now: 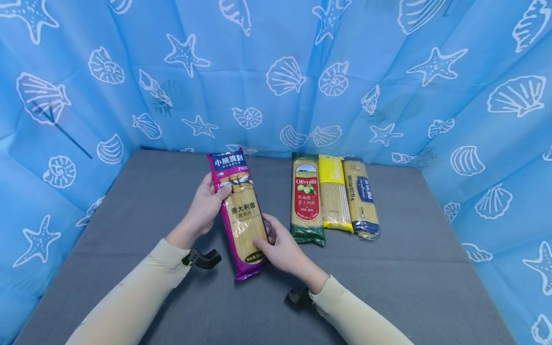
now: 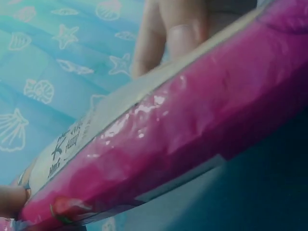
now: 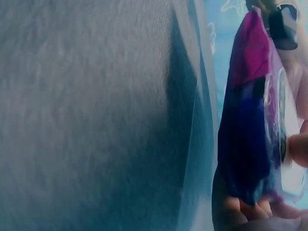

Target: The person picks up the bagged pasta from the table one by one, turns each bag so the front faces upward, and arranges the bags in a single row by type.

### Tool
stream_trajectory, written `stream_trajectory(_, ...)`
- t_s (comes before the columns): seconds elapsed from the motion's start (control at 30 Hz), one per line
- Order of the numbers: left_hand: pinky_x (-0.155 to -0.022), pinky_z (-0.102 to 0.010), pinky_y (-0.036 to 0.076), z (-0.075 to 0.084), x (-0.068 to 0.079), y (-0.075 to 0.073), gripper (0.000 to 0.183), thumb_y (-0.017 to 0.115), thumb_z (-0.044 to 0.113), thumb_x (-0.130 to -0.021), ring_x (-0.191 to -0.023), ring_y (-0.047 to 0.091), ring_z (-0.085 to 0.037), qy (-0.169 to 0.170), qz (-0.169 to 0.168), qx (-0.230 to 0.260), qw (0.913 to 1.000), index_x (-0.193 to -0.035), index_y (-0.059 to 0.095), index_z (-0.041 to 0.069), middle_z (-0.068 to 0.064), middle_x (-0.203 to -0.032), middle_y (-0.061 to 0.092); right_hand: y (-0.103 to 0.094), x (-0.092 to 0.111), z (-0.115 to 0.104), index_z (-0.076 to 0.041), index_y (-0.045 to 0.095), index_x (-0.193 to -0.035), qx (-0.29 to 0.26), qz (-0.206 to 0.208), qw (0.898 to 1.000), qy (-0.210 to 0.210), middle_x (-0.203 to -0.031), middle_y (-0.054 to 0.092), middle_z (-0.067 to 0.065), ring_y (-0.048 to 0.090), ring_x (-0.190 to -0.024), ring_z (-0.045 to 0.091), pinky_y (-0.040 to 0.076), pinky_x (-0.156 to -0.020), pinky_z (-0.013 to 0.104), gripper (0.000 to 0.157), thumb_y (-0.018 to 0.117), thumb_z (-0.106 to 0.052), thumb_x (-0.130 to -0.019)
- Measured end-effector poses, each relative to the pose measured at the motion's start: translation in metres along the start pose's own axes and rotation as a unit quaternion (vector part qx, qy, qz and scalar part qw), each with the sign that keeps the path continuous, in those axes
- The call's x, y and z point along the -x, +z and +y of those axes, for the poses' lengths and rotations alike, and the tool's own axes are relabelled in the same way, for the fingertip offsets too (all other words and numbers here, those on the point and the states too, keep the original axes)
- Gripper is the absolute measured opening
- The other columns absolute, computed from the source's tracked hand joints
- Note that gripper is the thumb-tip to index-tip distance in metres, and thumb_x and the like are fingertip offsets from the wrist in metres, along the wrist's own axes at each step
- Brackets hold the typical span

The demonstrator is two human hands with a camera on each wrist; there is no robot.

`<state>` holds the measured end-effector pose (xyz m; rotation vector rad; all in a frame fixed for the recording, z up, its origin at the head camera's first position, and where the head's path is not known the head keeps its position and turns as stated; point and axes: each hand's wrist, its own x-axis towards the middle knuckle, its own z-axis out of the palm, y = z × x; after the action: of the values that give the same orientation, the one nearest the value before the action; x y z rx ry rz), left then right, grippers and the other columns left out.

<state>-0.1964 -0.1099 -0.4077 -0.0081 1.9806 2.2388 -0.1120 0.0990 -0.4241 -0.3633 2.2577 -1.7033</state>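
A long purple pack of spaghetti with a clear window tilts slightly between both hands in the head view. My left hand grips its upper left edge, thumb across the front. Lower down, my right hand holds the right edge with the thumb on the window and the fingers behind. In the left wrist view the pack's glossy purple side fills much of the picture. From the right wrist, the pack's end shows, with fingertips curled under it.
To the right, a green-and-red Olivoilà spaghetti pack, a yellow spaghetti pack and a blue-ended spaghetti pack lie side by side on the grey tabletop. A blue curtain with white shells and starfish surrounds the table.
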Motion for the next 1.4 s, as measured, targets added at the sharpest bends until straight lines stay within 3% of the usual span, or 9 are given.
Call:
stream_trajectory(0.3, -0.096, -0.039, 0.047, -0.012, -0.005, 0.001, 0.052, 0.048, 0.014, -0.102, -0.109, 0.06, -0.028, -0.016, -0.006, -0.037, 0.9992, -0.149, 0.025, 0.015, -0.016, -0.128, 0.056, 0.003, 0.005, -0.008, 0.001, 0.026, -0.148, -0.015, 0.031, 0.999, 0.016, -0.108, 0.053, 0.016, 0.062, -0.09, 0.022, 0.055, -0.078, 0.035, 0.06, 0.056, -0.006, -0.097)
stream_trajectory(0.5, -0.092, -0.04, 0.049, -0.017, -0.004, 0.003, 0.055, 0.051, 0.013, -0.101, -0.109, 0.06, -0.028, -0.01, -0.047, -0.071, 0.9963, -0.148, 0.023, 0.013, -0.017, -0.127, 0.056, 0.005, 0.005, -0.009, 0.003, 0.017, -0.15, -0.035, 0.033, 0.999, -0.004, -0.122, 0.047, 0.025, 0.059, -0.102, 0.034, 0.053, -0.084, 0.041, 0.06, 0.048, 0.0, -0.099)
stream_trajectory(0.63, -0.088, -0.04, 0.051, -0.024, -0.003, 0.009, 0.066, 0.055, 0.017, -0.1, -0.103, 0.063, -0.027, -0.016, -0.07, -0.117, 0.9905, -0.153, 0.016, 0.014, -0.015, -0.123, 0.059, 0.004, -0.002, -0.003, 0.004, 0.013, -0.15, -0.043, 0.057, 0.997, -0.006, -0.13, 0.044, 0.027, 0.055, -0.111, 0.035, 0.049, -0.092, 0.043, 0.059, 0.044, 0.002, -0.1)
stream_trajectory(0.83, -0.078, -0.038, 0.054, -0.039, 0.003, 0.028, 0.075, 0.061, 0.019, -0.096, -0.09, 0.065, -0.024, -0.025, -0.097, -0.161, 0.982, -0.155, 0.015, 0.013, -0.014, -0.118, 0.058, -0.003, -0.022, 0.018, -0.007, 0.011, -0.152, -0.102, 0.109, 0.988, 0.024, -0.136, 0.042, 0.021, 0.053, -0.116, 0.031, 0.048, -0.094, 0.043, 0.058, 0.04, -0.004, -0.103)
stream_trajectory(0.97, -0.074, -0.035, 0.055, -0.049, 0.007, 0.037, 0.069, 0.066, 0.017, -0.094, -0.091, 0.064, -0.023, -0.027, -0.094, -0.163, 0.9817, -0.151, 0.027, 0.011, -0.014, -0.125, 0.055, -0.011, -0.029, 0.022, -0.011, 0.015, -0.152, -0.124, 0.132, 0.982, 0.048, -0.134, 0.044, 0.019, 0.055, -0.115, 0.03, 0.05, -0.091, 0.04, 0.054, 0.038, -0.005, -0.103)
stream_trajectory(1.1, -0.081, -0.035, 0.054, -0.056, 0.007, 0.043, 0.066, 0.068, 0.019, -0.092, -0.104, 0.06, -0.024, -0.038, -0.094, -0.164, 0.9812, -0.148, 0.035, 0.011, -0.014, -0.137, 0.049, -0.019, -0.034, 0.021, -0.009, 0.017, -0.151, -0.128, 0.153, 0.977, 0.079, -0.133, 0.046, 0.017, 0.054, -0.115, 0.028, 0.049, -0.092, 0.04, 0.053, 0.038, -0.003, -0.102)
stream_trajectory(1.23, -0.089, -0.036, 0.051, -0.059, 0.0, 0.048, 0.065, 0.068, 0.021, -0.093, -0.116, 0.054, -0.025, -0.053, -0.094, -0.146, 0.9834, -0.148, 0.035, 0.013, -0.011, -0.145, 0.042, -0.026, -0.041, 0.02, -0.008, 0.016, -0.152, -0.123, 0.162, 0.974, 0.101, -0.134, 0.045, 0.016, 0.052, -0.117, 0.028, 0.046, -0.096, 0.042, 0.055, 0.038, -0.001, -0.102)
stream_trajectory(1.4, -0.094, -0.036, 0.048, -0.058, -0.012, 0.054, 0.063, 0.065, 0.018, -0.094, -0.118, 0.052, -0.023, -0.062, -0.084, -0.105, 0.9889, -0.149, 0.034, 0.014, -0.008, -0.145, 0.042, -0.034, -0.052, 0.018, -0.007, 0.016, -0.152, -0.105, 0.162, 0.976, 0.103, -0.13, 0.045, 0.018, 0.052, -0.114, 0.03, 0.046, -0.094, 0.042, 0.056, 0.038, -0.001, -0.102)
